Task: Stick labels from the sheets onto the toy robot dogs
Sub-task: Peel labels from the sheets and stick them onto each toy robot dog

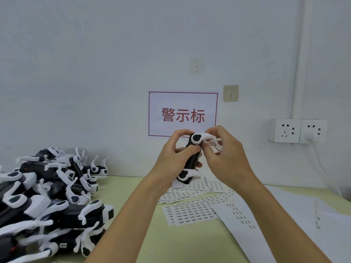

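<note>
Toy dog (192, 158) being held upright above table (133, 215), centre. Left hand (171, 154) gripping body; right hand (224, 156) pinching at its side, label too small to see. Sheets (191, 211) lying below, pile of dogs (47, 196) sitting left. Risk: label sticking crooked if dog is twisting in grip.

Print on the label sheets (191, 211) too small to read. Pile of toy dogs (47, 196) cut off by the left and lower edges. Held dog's body (192, 160) partly hidden within the grip of both hands; any label there indiscernible.
</note>
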`<state>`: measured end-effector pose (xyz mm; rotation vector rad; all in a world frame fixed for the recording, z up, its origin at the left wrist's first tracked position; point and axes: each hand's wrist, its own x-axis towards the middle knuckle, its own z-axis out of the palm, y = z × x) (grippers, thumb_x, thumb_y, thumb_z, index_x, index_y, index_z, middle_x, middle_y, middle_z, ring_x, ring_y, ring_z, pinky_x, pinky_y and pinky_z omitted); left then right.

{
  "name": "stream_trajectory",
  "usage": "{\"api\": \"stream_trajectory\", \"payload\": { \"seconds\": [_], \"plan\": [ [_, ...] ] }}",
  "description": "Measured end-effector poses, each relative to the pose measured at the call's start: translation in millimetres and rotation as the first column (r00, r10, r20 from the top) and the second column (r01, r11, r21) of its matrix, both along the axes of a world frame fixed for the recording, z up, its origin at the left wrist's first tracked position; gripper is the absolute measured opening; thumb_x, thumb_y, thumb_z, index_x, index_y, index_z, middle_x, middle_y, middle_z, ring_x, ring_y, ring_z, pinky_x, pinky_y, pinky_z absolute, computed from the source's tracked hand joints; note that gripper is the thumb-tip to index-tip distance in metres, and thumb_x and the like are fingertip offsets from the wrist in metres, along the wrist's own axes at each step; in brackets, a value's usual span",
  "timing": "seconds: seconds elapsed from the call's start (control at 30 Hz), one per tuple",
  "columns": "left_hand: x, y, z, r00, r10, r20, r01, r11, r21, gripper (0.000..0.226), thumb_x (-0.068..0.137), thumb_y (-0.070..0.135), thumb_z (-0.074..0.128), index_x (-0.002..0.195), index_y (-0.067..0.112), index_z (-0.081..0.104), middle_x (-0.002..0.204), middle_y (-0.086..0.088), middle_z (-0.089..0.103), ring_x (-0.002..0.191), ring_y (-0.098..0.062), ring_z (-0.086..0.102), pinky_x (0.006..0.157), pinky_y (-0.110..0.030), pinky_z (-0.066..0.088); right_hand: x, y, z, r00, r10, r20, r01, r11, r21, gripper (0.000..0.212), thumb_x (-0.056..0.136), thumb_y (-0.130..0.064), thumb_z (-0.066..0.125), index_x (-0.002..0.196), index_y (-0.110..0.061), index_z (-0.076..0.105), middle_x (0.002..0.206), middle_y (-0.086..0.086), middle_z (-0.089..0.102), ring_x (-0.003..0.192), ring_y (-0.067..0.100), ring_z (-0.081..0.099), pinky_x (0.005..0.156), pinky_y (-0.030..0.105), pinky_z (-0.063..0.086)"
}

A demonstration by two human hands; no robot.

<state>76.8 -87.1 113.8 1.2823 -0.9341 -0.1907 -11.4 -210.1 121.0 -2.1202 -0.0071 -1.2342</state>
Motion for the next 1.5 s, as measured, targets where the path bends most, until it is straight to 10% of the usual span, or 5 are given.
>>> {"api": "stream_trajectory", "payload": {
  "seconds": [0.37,1.5],
  "plan": [
    [1.3,1.5,0.1,0.971,-0.19,-0.142,0.183,0.981,-0.064,0.028,0.09,0.011,0.061,0.115,0.026,0.063,0.098,-0.016,0.073,0.081,-0.032,0.07,0.065,-0.038,0.056,-2.7,-0.5,1.8,0.998,0.044,0.043,-0.046,0.998,0.037,0.023,0.099,-0.013,0.054,0.091,-0.035,0.054,0.092,-0.018,0.062,0.088,-0.009,0.053,0.07,-0.001,0.037],
    [-5.4,3.2,-1.0,0.987,-0.16,0.023,0.158,0.984,0.085,0.046,0.093,0.001,0.056,0.128,0.03,0.05,0.099,-0.014,0.069,0.084,-0.025,0.069,0.075,-0.036,0.056,-4.5,-5.0,1.8,0.996,0.066,0.053,-0.071,0.993,0.092,0.025,0.094,-0.003,0.05,0.09,-0.025,0.06,0.086,-0.011,0.066,0.077,-0.002,0.057,0.064,0.005,0.041]
  ]
}}
